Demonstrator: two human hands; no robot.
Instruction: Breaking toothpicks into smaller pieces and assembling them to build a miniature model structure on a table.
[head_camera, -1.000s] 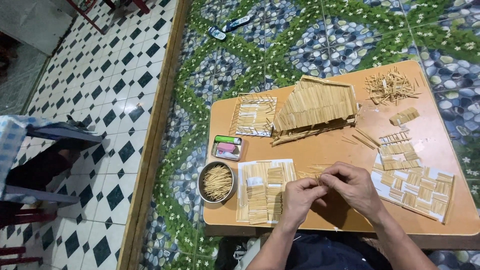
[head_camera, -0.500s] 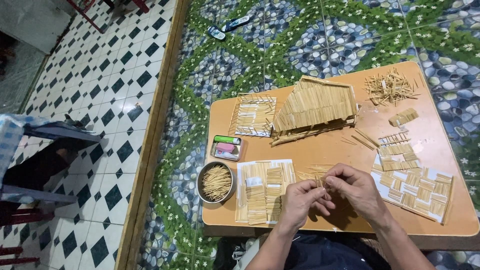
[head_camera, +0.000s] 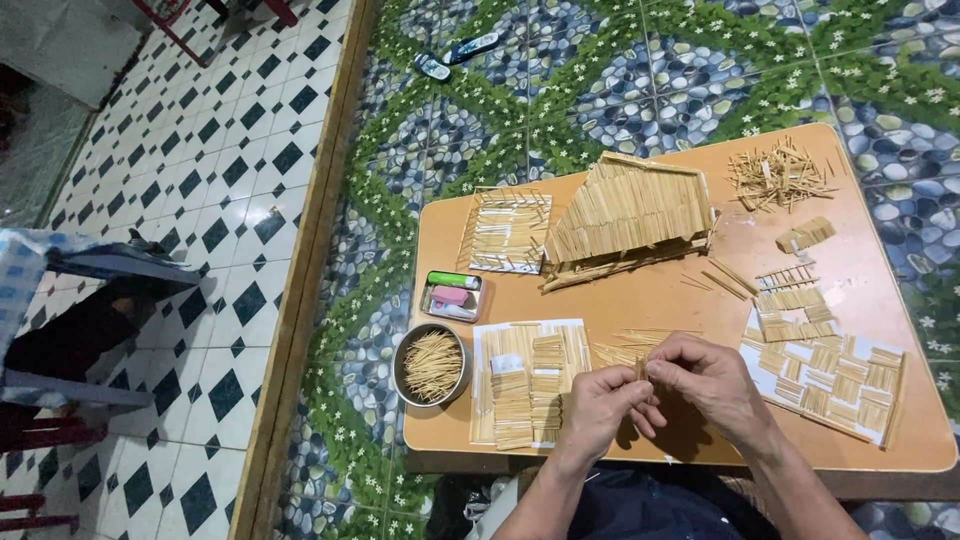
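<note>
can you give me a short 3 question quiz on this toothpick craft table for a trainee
1. True or false: the round bowl of sticks sits left of the paper sheet.
2. What do the left hand and right hand pinch together?
A. a small stick piece
B. a lighter
C. a spoon
3. Which finished-looking piece stands at the middle of the table?

Key
1. True
2. A
3. The stick roof model

one stick house (head_camera: 628, 215), one bowl (head_camera: 432, 364), two hands (head_camera: 660, 395)
</note>
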